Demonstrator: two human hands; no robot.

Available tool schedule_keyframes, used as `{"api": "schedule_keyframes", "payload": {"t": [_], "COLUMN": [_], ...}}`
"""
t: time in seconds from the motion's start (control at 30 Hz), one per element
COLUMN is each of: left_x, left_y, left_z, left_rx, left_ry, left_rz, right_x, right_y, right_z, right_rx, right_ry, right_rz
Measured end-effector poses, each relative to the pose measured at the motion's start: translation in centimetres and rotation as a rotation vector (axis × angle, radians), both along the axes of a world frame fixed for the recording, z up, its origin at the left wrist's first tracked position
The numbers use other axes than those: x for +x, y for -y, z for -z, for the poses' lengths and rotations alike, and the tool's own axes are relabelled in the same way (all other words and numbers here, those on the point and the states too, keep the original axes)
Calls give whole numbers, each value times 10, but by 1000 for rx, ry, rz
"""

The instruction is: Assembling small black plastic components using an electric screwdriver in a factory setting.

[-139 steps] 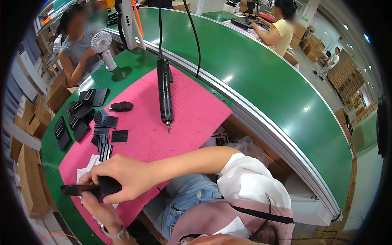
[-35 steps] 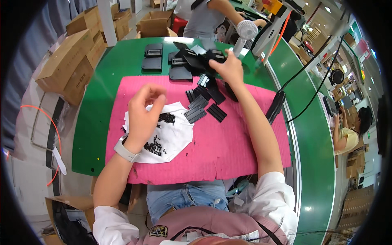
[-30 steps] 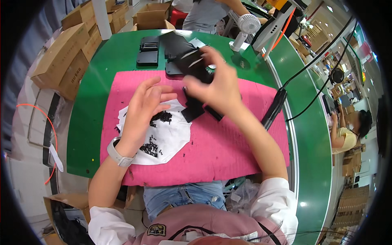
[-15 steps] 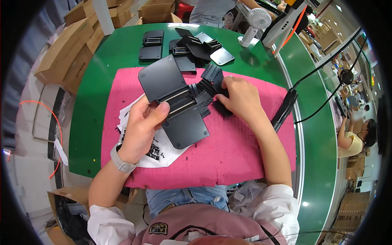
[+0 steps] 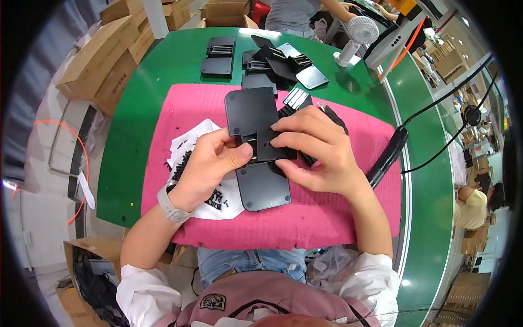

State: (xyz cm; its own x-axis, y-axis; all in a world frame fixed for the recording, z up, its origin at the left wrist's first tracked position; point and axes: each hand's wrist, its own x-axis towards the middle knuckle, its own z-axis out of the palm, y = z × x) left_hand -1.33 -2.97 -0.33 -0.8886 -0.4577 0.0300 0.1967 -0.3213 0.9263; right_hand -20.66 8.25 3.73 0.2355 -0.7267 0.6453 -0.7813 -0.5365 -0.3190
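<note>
My left hand (image 5: 210, 163) grips a black two-winged plate (image 5: 252, 109) by its narrow middle, the thumb lying over the slotted centre. Against that same centre, my right hand (image 5: 321, 147) holds a small flat black piece (image 5: 268, 146) between fingers and thumb. The piece covers part of the slot, and whether it is seated there I cannot tell. Just beyond my right hand lie black hinge-like parts (image 5: 298, 98), partly hidden. Small black screws (image 5: 218, 201) are scattered on a white sheet (image 5: 231, 210) beside my left wrist.
A pink foam mat (image 5: 348, 223) covers part of the green table (image 5: 131, 163). Further back lie black plates (image 5: 218, 66) and a small white fan (image 5: 362, 32). On the right hangs a black corded tool (image 5: 388, 155). Cardboard boxes (image 5: 98, 60) stand at the left; another person (image 5: 291, 16) is opposite.
My right hand has left the hinge-like parts and moved left to the plate, bringing the small flat piece. The plate has turned more upright in my left hand.
</note>
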Motion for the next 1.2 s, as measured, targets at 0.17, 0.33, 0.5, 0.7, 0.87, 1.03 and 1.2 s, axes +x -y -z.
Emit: {"api": "schedule_keyframes", "payload": {"t": [0.17,0.33,0.5,0.7,0.87,1.03,1.2], "left_x": [-2,0,10,48,37,29,27], "left_y": [-4,4,27,49,37,35,33], "left_z": [1,-3,-25,-18,4,12,8], "left_rx": [11,-168,-864,-1284,-1496,-1509,-1456], "left_ry": [-9,100,259,267,256,317,274], "left_rz": [12,37,-360,-124,-164,-133,-264], "right_x": [4,9,12,9,12,11,-4], "right_y": [1,-1,-24,-49,-48,-47,-57], "right_z": [3,5,1,27,27,25,6], "right_rx": [0,-7,94,284,294,328,239], "right_ry": [-47,-69,-13,-29,-58,-73,50], "right_rz": [-67,-19,55,-11,8,15,115]}}
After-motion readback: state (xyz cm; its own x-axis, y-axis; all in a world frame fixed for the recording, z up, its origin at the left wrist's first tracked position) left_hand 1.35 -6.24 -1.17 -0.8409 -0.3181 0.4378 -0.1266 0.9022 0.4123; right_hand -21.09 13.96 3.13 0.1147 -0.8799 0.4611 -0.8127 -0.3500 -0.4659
